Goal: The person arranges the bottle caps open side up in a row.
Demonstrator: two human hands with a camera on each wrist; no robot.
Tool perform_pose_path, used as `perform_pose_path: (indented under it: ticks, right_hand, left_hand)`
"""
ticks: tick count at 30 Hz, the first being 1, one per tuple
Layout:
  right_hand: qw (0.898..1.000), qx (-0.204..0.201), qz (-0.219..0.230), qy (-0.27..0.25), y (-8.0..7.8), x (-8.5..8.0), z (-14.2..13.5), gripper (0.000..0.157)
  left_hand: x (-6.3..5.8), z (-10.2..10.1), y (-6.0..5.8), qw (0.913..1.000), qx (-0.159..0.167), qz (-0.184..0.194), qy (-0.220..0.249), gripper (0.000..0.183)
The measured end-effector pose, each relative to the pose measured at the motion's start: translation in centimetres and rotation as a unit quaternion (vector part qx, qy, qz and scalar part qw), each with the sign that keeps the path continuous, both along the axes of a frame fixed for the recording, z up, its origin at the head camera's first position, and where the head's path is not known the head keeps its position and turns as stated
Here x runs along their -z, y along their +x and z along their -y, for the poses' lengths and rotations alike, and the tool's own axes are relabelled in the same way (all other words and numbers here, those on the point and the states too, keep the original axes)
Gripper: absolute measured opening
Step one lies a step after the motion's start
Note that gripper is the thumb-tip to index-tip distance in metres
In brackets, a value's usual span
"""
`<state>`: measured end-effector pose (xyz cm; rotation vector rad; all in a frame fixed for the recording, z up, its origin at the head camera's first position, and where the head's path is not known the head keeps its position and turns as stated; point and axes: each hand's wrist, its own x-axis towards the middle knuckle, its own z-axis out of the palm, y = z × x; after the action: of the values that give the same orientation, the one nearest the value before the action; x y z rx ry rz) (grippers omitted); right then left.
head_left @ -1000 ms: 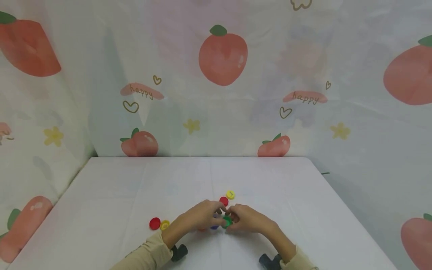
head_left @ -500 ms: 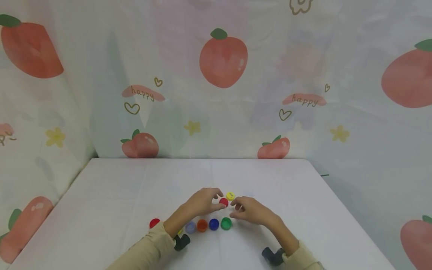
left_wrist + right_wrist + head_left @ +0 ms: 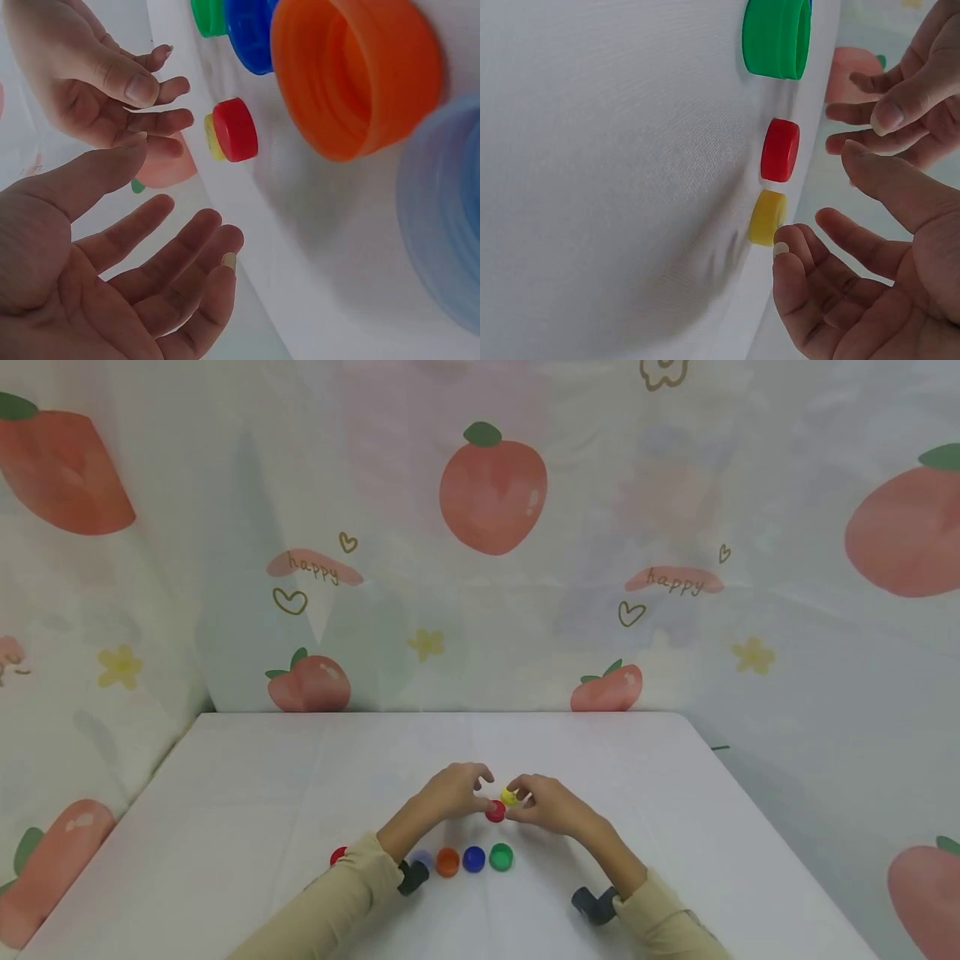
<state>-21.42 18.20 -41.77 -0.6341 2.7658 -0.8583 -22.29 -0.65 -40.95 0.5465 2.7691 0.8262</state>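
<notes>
Both hands hover over a red bottle cap [image 3: 495,812] and a yellow bottle cap [image 3: 509,797], which sit close together near the table's middle. My left hand [image 3: 452,792] is left of the red cap, fingers loosely bent, holding nothing. On the other side, my right hand [image 3: 551,804] has its thumb by the red cap and its fingertips near the yellow one. In the right wrist view, the yellow cap [image 3: 768,217] is close to the right fingertips; whether they touch it I cannot tell. Nothing shows between the right fingers.
Nearer me stands a row of caps: green [image 3: 501,857], blue [image 3: 473,859], orange [image 3: 447,862] and pale blue [image 3: 423,858]. Another red cap [image 3: 338,855] is partly hidden by the left sleeve. A white cloth covers the table [image 3: 255,777], with a fruit-print curtain [image 3: 495,635] behind.
Both hands have moved away from the green and blue caps, farther forward to the red and yellow caps. The row of caps is now uncovered at its right end.
</notes>
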Motion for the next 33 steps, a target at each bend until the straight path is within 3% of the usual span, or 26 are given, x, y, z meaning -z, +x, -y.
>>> perform_pose_path:
  ticks: [14,23,33]
  right_hand:
    - [0.999,-0.031,0.008,0.007,-0.7,0.3,1.0,0.035]
    - [0.999,-0.039,0.017,0.015,-0.5,0.2,1.7,0.035]
    - [0.999,-0.042,-0.002,0.027,-0.8,0.7,1.9,0.029]
  left_hand:
    - [0.9,-1.0,-1.2,0.9986,-0.002,0.045,-0.029,0.034]
    - [1.1,-1.4,-1.2,0.9984,0.005,0.043,-0.037,0.032]
    - [1.6,-1.7,-1.8,0.9978,0.005,0.045,-0.049,0.026]
